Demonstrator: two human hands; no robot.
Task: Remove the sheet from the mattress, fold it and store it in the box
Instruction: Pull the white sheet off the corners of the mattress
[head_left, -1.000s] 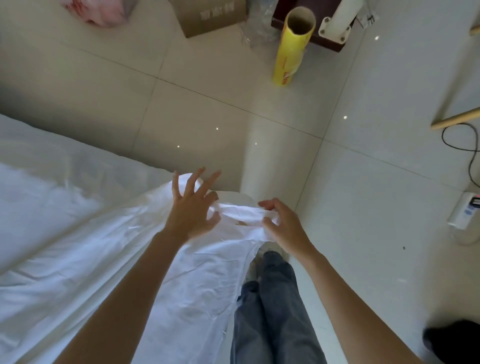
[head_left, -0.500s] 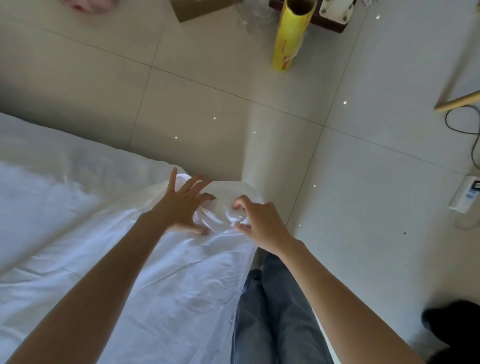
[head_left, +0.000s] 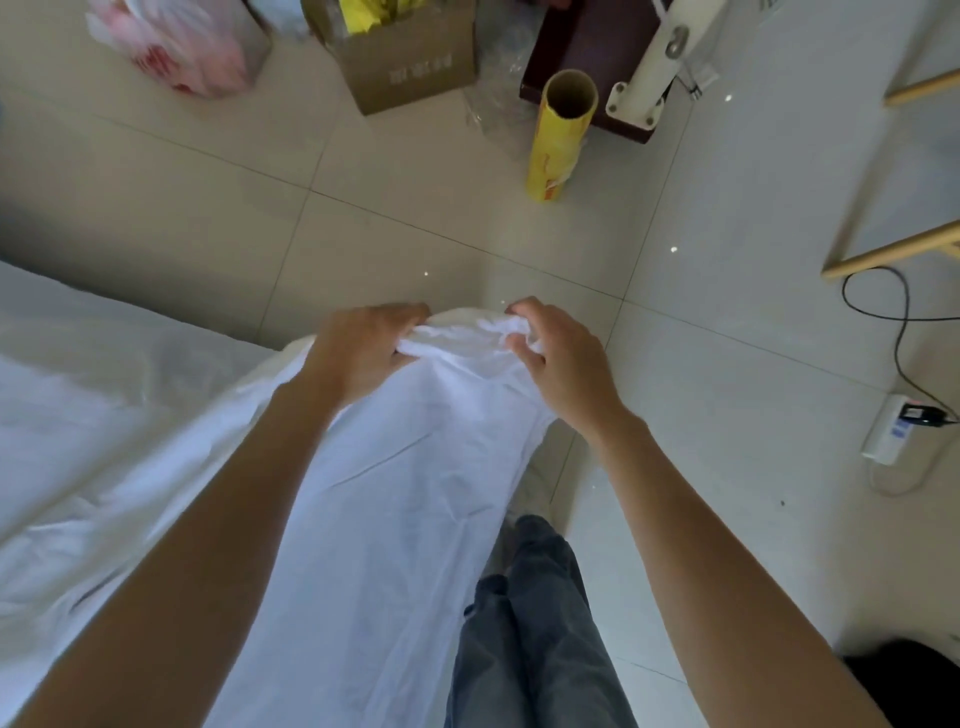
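Glossy pale tiled floor (head_left: 467, 171) with a wooden frame (head_left: 893, 249) at right.

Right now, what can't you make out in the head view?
- Mattress corner: covered by the sheet bunched between left hand and right hand.
- Both hands' fingertips: buried in the cloth.
- Cardboard box: top cut off by the frame edge; printing too blurred to read.
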